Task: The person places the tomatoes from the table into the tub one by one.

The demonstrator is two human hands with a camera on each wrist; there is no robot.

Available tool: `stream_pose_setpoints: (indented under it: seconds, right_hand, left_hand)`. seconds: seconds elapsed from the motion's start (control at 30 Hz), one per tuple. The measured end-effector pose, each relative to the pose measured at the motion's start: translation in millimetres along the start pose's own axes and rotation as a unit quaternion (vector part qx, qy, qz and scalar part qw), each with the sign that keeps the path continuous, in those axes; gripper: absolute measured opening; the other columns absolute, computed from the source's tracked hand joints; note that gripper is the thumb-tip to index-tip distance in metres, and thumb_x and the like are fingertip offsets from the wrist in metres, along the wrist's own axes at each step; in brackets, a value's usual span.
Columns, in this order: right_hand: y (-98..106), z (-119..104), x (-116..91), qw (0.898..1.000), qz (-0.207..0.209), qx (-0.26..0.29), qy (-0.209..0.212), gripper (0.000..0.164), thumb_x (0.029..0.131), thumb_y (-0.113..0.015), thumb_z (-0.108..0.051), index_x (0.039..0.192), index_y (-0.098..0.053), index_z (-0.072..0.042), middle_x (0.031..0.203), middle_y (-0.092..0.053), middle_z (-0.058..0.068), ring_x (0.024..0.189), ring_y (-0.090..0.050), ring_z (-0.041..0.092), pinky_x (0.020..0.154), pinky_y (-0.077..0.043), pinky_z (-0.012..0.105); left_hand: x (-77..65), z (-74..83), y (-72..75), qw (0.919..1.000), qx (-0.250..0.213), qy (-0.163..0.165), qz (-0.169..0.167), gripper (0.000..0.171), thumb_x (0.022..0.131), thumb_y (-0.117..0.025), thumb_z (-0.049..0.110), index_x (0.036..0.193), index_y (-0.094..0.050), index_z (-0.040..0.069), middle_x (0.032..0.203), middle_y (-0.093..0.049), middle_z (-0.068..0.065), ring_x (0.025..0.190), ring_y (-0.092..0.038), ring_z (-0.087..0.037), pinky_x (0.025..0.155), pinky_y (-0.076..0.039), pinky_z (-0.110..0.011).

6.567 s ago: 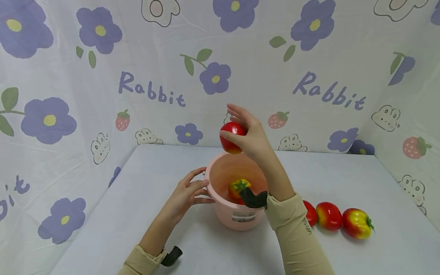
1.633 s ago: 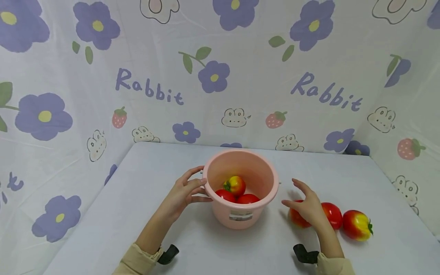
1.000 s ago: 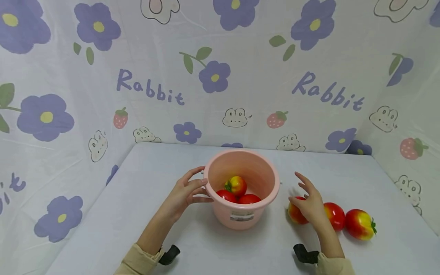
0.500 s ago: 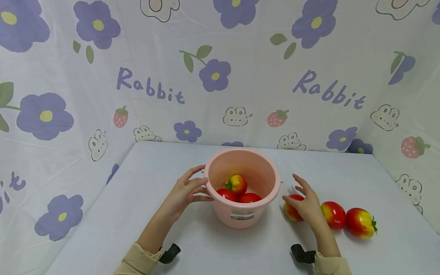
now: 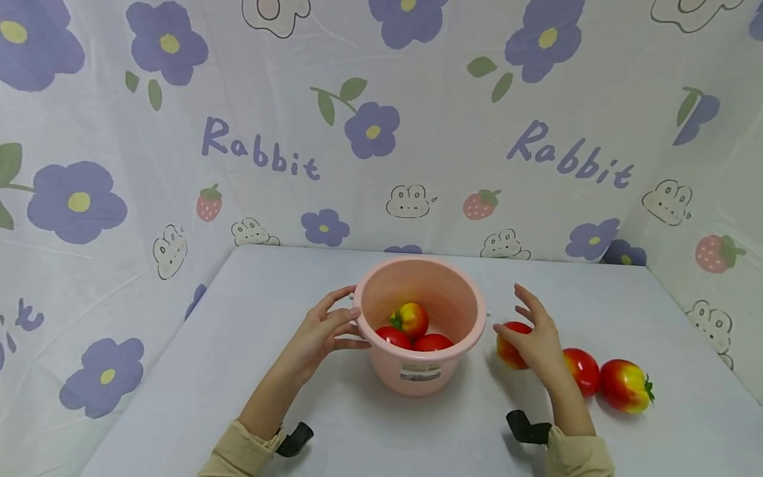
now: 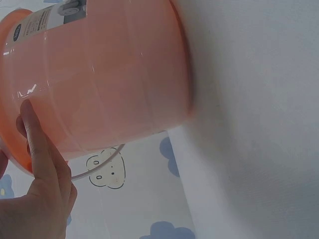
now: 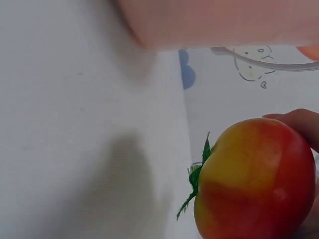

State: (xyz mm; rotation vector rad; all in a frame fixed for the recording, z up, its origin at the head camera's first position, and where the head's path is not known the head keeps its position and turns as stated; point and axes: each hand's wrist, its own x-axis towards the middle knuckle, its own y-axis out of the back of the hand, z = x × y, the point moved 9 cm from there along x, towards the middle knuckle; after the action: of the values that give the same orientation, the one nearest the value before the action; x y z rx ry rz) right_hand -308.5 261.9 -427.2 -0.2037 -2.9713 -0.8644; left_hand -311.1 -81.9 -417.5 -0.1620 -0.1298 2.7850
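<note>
Right hand [image 5: 539,334] pinches red-yellow fruit [image 5: 511,351] just above table [image 5: 286,285]; gap remains to right edge of bucket [image 5: 386,372]. Left hand [image 5: 311,341] grips bucket's left rim. Two more fruits [image 5: 624,386] near right wrist.

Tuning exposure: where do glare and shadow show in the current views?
Head: fairly even light, soft shadow around the foot of the bucket on the table. Left wrist: small bright glare on the bucket by the left hand, broad soft shadow on the table. Right wrist: faint sheen on the fruit, soft-edged shadows on the table.
</note>
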Motion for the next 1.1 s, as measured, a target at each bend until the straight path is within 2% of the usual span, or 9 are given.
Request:
stream_pose_setpoints:
  seconds: [0.3, 0.47, 0.63, 1.1]
  right_hand:
    - [17.5, -21.0, -0.2, 1.0, 0.009, 0.011, 0.002, 0.089, 0.088, -0.07, -0.015, 0.157, -0.014, -0.024, 0.163, -0.02, 0.013, 0.144, -0.031, 0.043, 0.103, -0.042, 0.062]
    - [29.2, -40.5, -0.2, 0.999, 0.032, 0.02, 0.037, 0.086, 0.089, -0.069, -0.013, 0.157, -0.017, -0.022, 0.161, -0.025, 0.014, 0.143, -0.034, 0.043, 0.103, -0.042, 0.063]
    - [39.9, -64.0, 2.0, 0.997, 0.046, 0.03, 0.062, 0.085, 0.089, -0.07, -0.014, 0.156, -0.019, -0.025, 0.162, -0.026, 0.012, 0.143, -0.033, 0.042, 0.101, -0.043, 0.065]
    - [51.2, -107.2, 6.7, 0.993, 0.062, 0.037, 0.09, 0.087, 0.087, -0.072, -0.016, 0.155, -0.02, -0.033, 0.163, -0.025, 0.001, 0.145, -0.034, 0.037, 0.102, -0.044, 0.061]
  left_hand:
    - [1.2, -0.2, 0.0, 0.9999, 0.001, 0.001, 0.01, 0.051, 0.095, -0.06, 0.031, 0.143, -0.041, 0.03, 0.131, -0.059, -0.024, 0.094, -0.073, -0.022, 0.086, -0.059, -0.045]
    - [1.1, 0.7, -0.3, 0.9999, 0.0, 0.002, 0.01, 0.05, 0.095, -0.06, 0.031, 0.142, -0.042, 0.031, 0.131, -0.06, -0.025, 0.094, -0.073, -0.022, 0.086, -0.059, -0.045]
    - [0.5, 2.1, -0.4, 1.0, -0.001, 0.001, 0.009, 0.05, 0.095, -0.06, 0.031, 0.142, -0.042, 0.031, 0.127, -0.063, -0.021, 0.094, -0.073, -0.022, 0.087, -0.059, -0.045]
    - [-0.6, -0.1, -0.6, 0.9999, 0.002, 0.006, 0.012, 0.05, 0.095, -0.06, 0.031, 0.141, -0.042, 0.031, 0.131, -0.059, -0.026, 0.093, -0.073, -0.023, 0.086, -0.059, -0.045]
